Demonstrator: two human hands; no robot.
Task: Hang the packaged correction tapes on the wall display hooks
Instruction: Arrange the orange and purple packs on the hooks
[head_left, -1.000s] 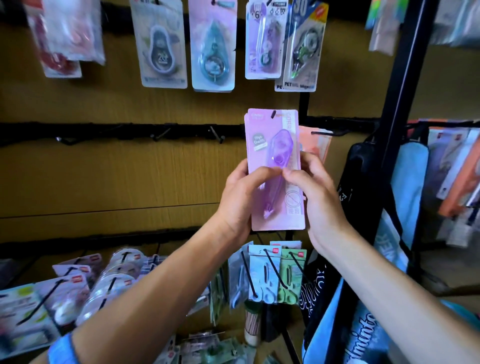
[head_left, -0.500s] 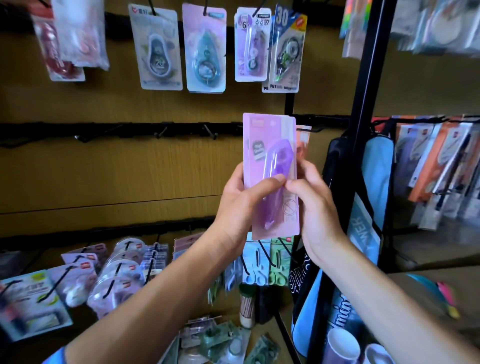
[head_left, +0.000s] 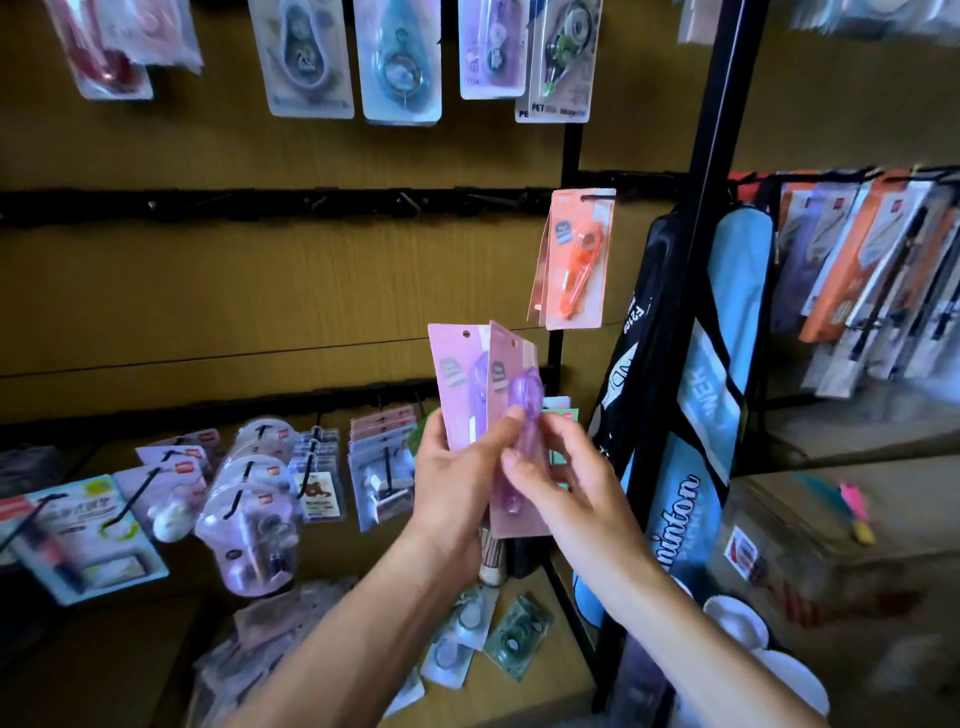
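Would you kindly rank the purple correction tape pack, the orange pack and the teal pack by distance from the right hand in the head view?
1. Purple correction tape pack: touched by the right hand.
2. Orange pack: hanging on the hook above.
3. Teal pack: top row, upper left.

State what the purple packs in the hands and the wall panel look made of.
Purple correction tape packs: matte pink-lilac card backing with a punched hang hole, and a clear glossy plastic blister, judging by its highlights. Brown wall panel: wood-grain board, probably laminate; the streaked grain suggests it.
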